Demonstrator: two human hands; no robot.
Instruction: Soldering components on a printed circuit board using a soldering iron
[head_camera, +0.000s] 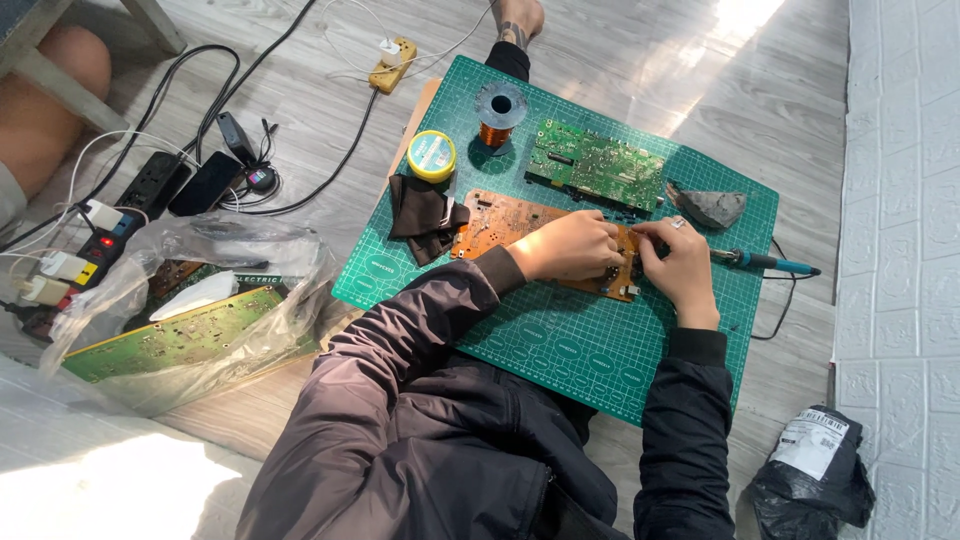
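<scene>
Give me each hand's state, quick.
Left hand: curled, fingertips pressed on the orange circuit board.
Right hand: grip pinched at the board's right edge; contents hidden.

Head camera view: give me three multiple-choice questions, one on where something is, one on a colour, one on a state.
1. Where is the copper wire spool?
A. far end of the green cutting mat
B. inside the clear plastic bag
C. on the power strip

2. What colour is the soldering iron's handle?
A. red
B. teal
C. white

3. What are both hands doing?
A. resting on the floor
B. holding a cable
C. touching the brown circuit board

Answers: 1 A, it stands by the yellow round tin. 2 B, teal shows beside the right hand. 3 C, left hand and right meet on it.
</scene>
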